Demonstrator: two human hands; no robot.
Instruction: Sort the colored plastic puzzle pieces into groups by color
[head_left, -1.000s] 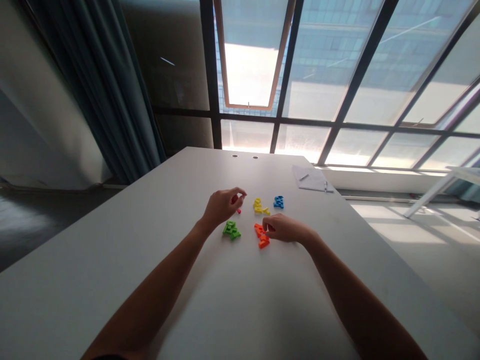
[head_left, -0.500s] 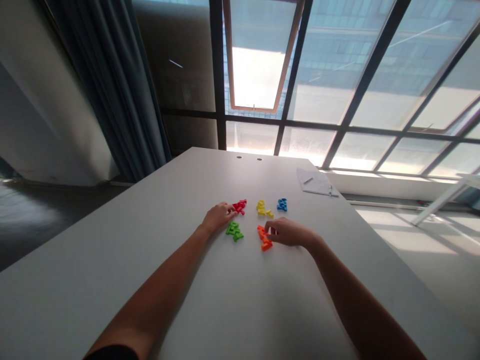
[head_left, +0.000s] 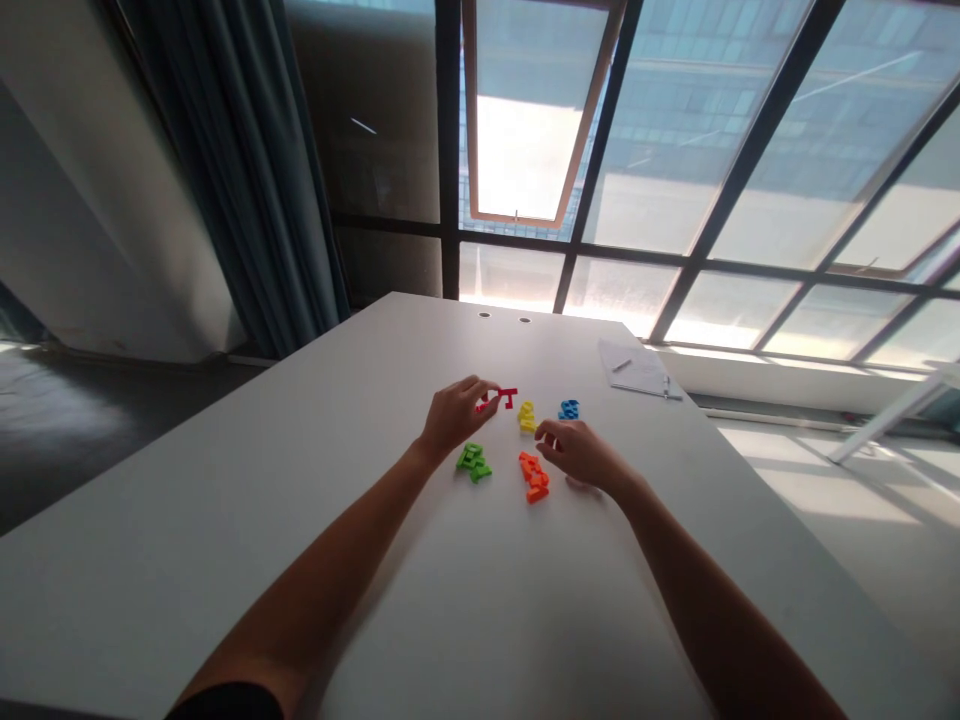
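My left hand (head_left: pixel 459 412) pinches a red letter-shaped piece (head_left: pixel 508 394) between thumb and fingers, raised over the white table. More red shows under those fingers, partly covered. My right hand (head_left: pixel 576 448) is curled, its fingertips beside the small yellow pieces (head_left: pixel 526 416); whatever lies between them is hidden. Below the right hand is a pile of orange pieces (head_left: pixel 535 478). Green pieces (head_left: pixel 473 461) lie in a heap just below my left hand. Behind my right hand sit blue pieces (head_left: pixel 569 409), their lower part close to its knuckles.
The white table (head_left: pixel 360 400) reaches toward large windows. At its far right lie a sheet of paper (head_left: pixel 637 368) and a pen (head_left: pixel 622 366). Two round holes are near the far edge. A dark curtain (head_left: pixel 232 180) hangs at the left.
My left hand has lifted a red piece and moved right, toward the yellow ones. My right hand has left the orange pile and moved up to the yellow pieces, covering one of them.
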